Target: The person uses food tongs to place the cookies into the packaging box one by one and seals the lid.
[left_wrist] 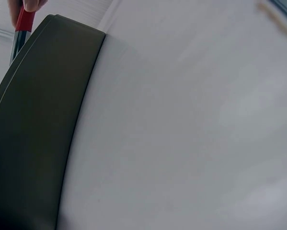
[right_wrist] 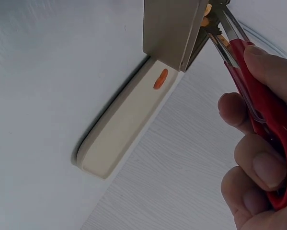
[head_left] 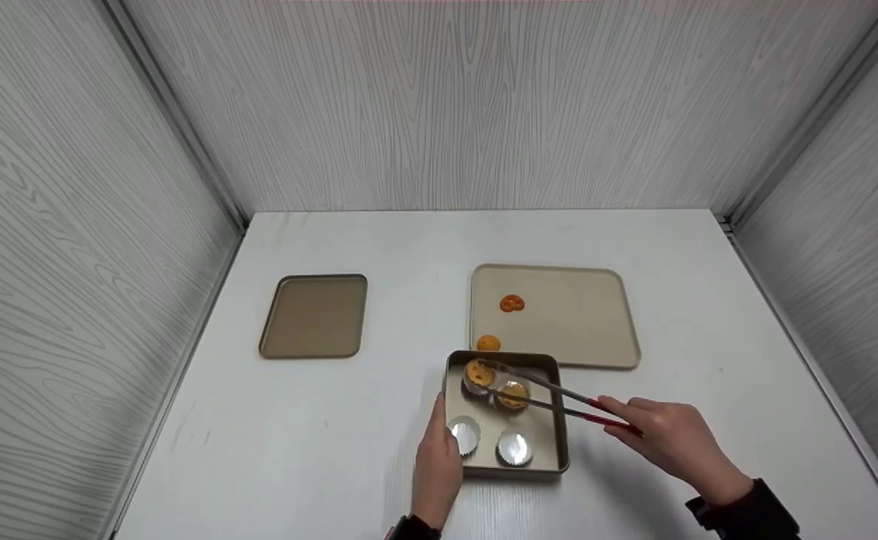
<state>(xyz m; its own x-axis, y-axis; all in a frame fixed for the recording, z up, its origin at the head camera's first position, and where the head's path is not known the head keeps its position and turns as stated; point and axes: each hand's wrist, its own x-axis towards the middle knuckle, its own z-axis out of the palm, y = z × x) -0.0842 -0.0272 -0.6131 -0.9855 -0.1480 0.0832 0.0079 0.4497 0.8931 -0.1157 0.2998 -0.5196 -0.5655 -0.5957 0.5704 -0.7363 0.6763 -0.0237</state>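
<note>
My left hand [head_left: 437,461] holds the left side of a square baking pan [head_left: 510,474]. In the pan are two empty silver foil cups [head_left: 515,448] at the near side and two cups with round yellow-orange cookies at the far side. My right hand [head_left: 668,439] grips red-handled metal tongs [head_left: 570,394], also seen as red handles [right_wrist: 265,100] in the right wrist view. The spread tongs reach over the pan's right wall, tips at the far-left cookie [head_left: 479,373]; whether they pinch it is unclear. Beside it sits the other cookie [head_left: 514,394].
Behind the pan lies a beige rectangular tray [head_left: 574,315] bearing a pretzel [head_left: 512,303] and a round cookie [head_left: 488,343], close to the pan's far rim. A smaller brown square tray [head_left: 315,319] lies at the left of the white table [head_left: 401,255]. Grey wood-grain panels enclose the table.
</note>
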